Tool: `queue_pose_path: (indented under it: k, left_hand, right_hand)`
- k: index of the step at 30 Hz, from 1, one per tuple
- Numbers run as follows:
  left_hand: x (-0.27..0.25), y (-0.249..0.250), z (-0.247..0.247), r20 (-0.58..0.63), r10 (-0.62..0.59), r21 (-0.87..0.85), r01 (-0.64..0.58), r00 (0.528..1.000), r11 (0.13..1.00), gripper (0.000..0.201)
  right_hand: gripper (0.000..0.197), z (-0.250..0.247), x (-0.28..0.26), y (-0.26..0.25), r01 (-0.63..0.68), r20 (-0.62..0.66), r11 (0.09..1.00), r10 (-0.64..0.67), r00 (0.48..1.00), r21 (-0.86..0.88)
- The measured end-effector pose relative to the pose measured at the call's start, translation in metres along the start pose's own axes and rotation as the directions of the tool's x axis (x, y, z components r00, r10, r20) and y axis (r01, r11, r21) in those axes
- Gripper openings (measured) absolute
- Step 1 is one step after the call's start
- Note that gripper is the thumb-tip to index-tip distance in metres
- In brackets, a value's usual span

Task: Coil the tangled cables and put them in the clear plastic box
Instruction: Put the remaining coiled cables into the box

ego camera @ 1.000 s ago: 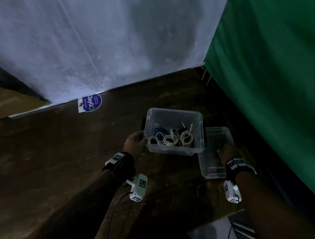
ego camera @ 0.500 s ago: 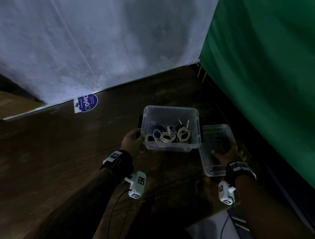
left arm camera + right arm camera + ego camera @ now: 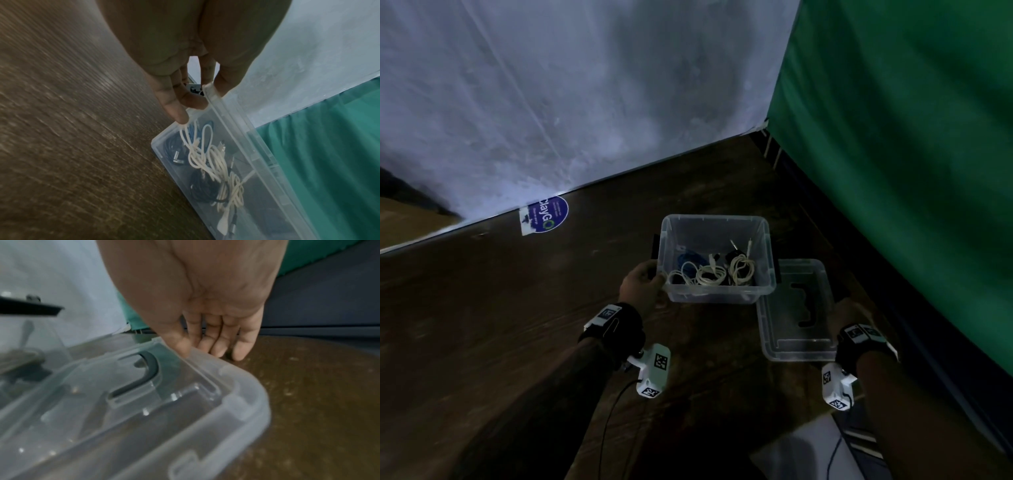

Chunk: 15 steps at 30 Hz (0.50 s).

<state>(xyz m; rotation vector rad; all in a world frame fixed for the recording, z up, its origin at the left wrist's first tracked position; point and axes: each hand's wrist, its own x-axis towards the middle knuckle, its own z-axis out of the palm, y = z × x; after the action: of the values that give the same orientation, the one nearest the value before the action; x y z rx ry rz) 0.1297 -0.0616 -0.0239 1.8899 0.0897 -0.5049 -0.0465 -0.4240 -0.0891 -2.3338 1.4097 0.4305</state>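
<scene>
The clear plastic box (image 3: 714, 219) stands on the wooden table and holds coiled white cables (image 3: 710, 275), a blue cable (image 3: 688, 258) and a dark one. My left hand (image 3: 659, 279) grips the box's left rim. In the left wrist view, that left hand (image 3: 201, 100) has its thumb on one side of the box (image 3: 257, 154) wall and its fingers (image 3: 176, 105) on the other, above the cables (image 3: 207, 162). The clear lid (image 3: 794, 349) lies to the right of the box. My right hand (image 3: 840, 305) is at its right edge. The wrist view shows this hand (image 3: 207, 350) with its thumb touching the lid (image 3: 144, 426) rim and straight fingers reaching down to the table.
A black handle (image 3: 804, 305) sits in the lid. A green cloth (image 3: 911, 171) hangs close on the right and a white sheet covers the wall behind. A round blue sticker (image 3: 546, 214) lies at the table's far edge. A pale object (image 3: 798, 455) lies near my right forearm.
My right hand slid from the middle of the lid to its right edge. My left hand stayed on the box's left rim.
</scene>
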Motion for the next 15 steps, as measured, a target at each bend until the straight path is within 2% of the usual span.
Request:
queue_pose_path:
  k: [6, 9, 12, 15]
  left_hand:
    - [-0.001, 0.001, -0.001, 0.023, -0.025, -0.007, 0.025, 0.999, 1.000, 0.030]
    - [-0.002, 0.002, -0.002, 0.023, -0.019, 0.012, 0.018, 1.000, 1.000, 0.032]
    - [-0.003, 0.004, -0.002, 0.017, 0.001, 0.039, -0.002, 1.000, 0.999, 0.029]
    - [-0.003, 0.007, -0.002, 0.016, -0.011, 0.019, 0.011, 1.000, 1.000, 0.029]
  right_hand:
    - [0.030, -0.005, -0.010, -0.007, 0.019, -0.016, 0.999, -0.019, 1.000, -0.030]
    - [0.040, -0.019, -0.007, 0.002, -0.011, -0.019, 1.000, 0.011, 1.000, -0.004]
    - [0.045, -0.047, -0.010, 0.007, -0.049, -0.076, 0.998, 0.046, 0.996, -0.043]
    - [0.043, -0.082, -0.011, 0.003, 0.007, -0.166, 0.999, -0.013, 0.986, -0.033]
